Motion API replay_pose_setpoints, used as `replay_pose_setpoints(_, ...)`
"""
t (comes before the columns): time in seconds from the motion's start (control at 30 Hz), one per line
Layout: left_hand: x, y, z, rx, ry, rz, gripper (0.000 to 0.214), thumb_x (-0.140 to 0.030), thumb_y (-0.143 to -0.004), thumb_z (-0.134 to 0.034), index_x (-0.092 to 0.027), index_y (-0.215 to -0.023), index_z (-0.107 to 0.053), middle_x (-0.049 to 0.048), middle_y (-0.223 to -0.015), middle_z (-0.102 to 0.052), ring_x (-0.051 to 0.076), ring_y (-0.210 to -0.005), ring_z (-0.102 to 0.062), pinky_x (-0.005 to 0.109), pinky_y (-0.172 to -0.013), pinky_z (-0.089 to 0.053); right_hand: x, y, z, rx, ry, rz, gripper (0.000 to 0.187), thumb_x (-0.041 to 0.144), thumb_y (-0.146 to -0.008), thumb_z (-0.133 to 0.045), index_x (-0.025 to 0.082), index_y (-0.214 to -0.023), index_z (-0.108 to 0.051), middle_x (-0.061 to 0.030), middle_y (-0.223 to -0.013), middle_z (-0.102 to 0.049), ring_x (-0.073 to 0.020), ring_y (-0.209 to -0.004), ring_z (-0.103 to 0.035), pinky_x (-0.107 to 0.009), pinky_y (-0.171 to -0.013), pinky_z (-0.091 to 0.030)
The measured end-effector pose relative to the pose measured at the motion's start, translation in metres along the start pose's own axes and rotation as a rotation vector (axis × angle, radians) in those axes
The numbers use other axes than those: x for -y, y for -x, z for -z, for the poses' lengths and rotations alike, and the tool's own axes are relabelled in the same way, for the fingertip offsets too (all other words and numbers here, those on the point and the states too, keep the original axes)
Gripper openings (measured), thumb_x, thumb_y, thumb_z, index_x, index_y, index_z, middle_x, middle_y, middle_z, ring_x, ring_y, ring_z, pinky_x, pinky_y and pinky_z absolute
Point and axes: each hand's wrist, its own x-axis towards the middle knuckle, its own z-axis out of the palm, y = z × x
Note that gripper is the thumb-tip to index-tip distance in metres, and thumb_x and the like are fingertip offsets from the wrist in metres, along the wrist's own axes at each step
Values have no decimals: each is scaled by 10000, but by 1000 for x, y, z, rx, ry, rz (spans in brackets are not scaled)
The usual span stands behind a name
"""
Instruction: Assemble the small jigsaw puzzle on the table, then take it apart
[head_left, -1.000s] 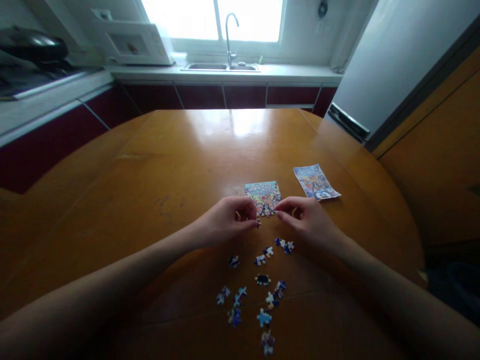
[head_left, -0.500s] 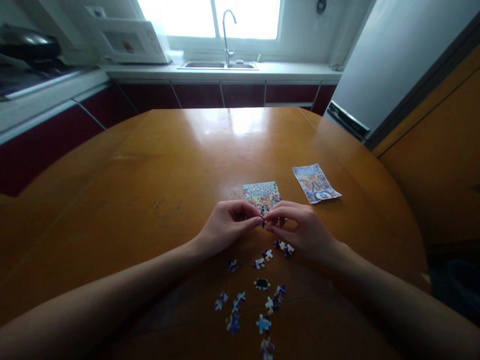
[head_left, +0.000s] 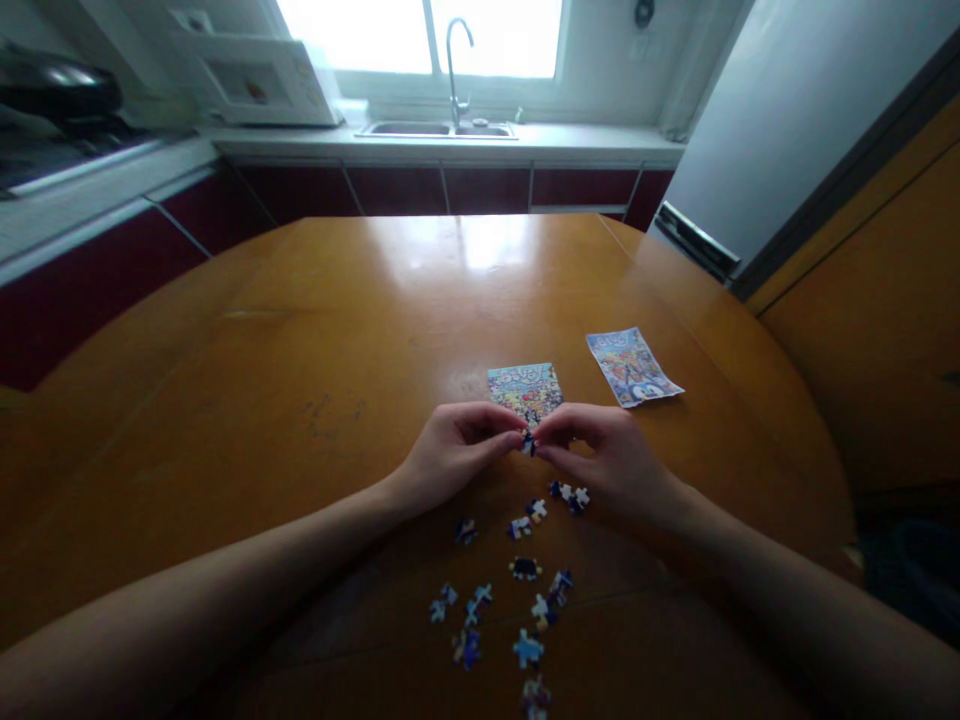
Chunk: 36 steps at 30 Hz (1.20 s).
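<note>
My left hand (head_left: 454, 458) and my right hand (head_left: 600, 458) meet fingertip to fingertip over the wooden table (head_left: 300, 330). Both pinch one small puzzle piece (head_left: 529, 443) between them, just below the partly built puzzle (head_left: 523, 386). Several loose puzzle pieces (head_left: 517, 580) lie scattered on the table nearer to me, between my forearms. A printed picture sheet (head_left: 631, 365) lies to the right of the built puzzle.
Beyond the round table runs a kitchen counter with a sink and tap (head_left: 456, 75) under a bright window. A microwave (head_left: 259, 85) stands at the back left. A fridge (head_left: 787, 130) and a wooden cabinet (head_left: 885, 300) stand at the right.
My two hands have drawn together from slightly apart, and their fingertips now pinch the same small piece. The loose pieces and the printed sheet have not moved.
</note>
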Motion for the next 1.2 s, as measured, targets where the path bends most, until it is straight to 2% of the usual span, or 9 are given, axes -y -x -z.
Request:
replay_pose_setpoints(0.13, 2, 0, -1, -14, 5, -6, 143, -228, -814, -765, -146, -930, -748, 54, -890, -775, 134, -795, -709, 226, -744, -569, 3, 0, 1, 6, 10, -14, 85, 166, -836, -700, 178, -915, -727, -37, -841, -740, -155, -763, -663, -295, -703, -524)
replay_pose_setpoints(0.23, 2, 0, 0, -68, -109, -48, 123, -250, -875, -703, -149, -940, -730, 51, -862, -764, 142, -771, -698, 254, -721, -565, 2, -2, 12, 15, 97, -31, 82, 169, -840, -703, 172, -915, -735, -47, -859, -746, -162, -787, -668, -300, -718, -520)
replay_pose_setpoints(0.33, 2, 1, 4, -84, -384, -210, 118, -225, -932, -626, -169, -955, -728, 47, -890, -748, 157, -820, -663, 298, -766, -544, -4, -4, 25, 15, 252, -96, 76, 157, -824, -723, 167, -896, -743, -39, -812, -727, -151, -716, -636, -287, -655, -495)
replay_pose_setpoints(0.43, 2, 1, 6, 23, -610, -414, 143, -166, -936, -605, -199, -1011, -722, 42, -1013, -739, 182, -968, -607, 346, -890, -507, -11, -5, 33, 62, 374, -117, 70, 123, -812, -723, 174, -849, -753, -22, -751, -675, -133, -653, -578, -276, -610, -459)
replay_pose_setpoints(0.5, 3, 1, 7, 96, -692, -474, 176, -150, -943, -589, -214, -1055, -708, 32, -1077, -732, 185, -1001, -574, 354, -921, -491, -14, -4, 32, 87, 408, -116, 66, 125, -816, -719, 178, -828, -757, -20, -736, -643, -133, -650, -565, -277, -605, -450)
replay_pose_setpoints(0.63, 7, 1, 7, 169, -791, -480, 213, -172, -948, -589, -243, -1122, -690, 15, -1168, -714, 197, -1037, -544, 379, -974, -458, -16, -3, 27, 117, 421, -120, 67, 147, -830, -713, 187, -818, -766, -30, -758, -627, -140, -668, -563, -286, -609, -450)
replay_pose_setpoints(0.93, 8, 2, 6, 266, -881, -437, 198, -241, -987, -543, -272, -1109, -696, -16, -1247, -687, 221, -1100, -503, 411, -1011, -391, -18, -3, 26, 128, 410, -137, 78, 169, -847, -711, 202, -830, -780, -47, -827, -665, -154, -729, -605, -295, -664, -488)
replay_pose_setpoints(1.2, 7, 4, 5, 291, -953, -402, 212, -264, -999, -519, -270, -1165, -651, -9, -1356, -634, 256, -1191, -468, 449, -1001, -341, -19, -4, 24, 137, 406, -144, 98, 141, -845, -707, 201, -830, -783, -47, -828, -670, -153, -747, -612, -289, -689, -495)
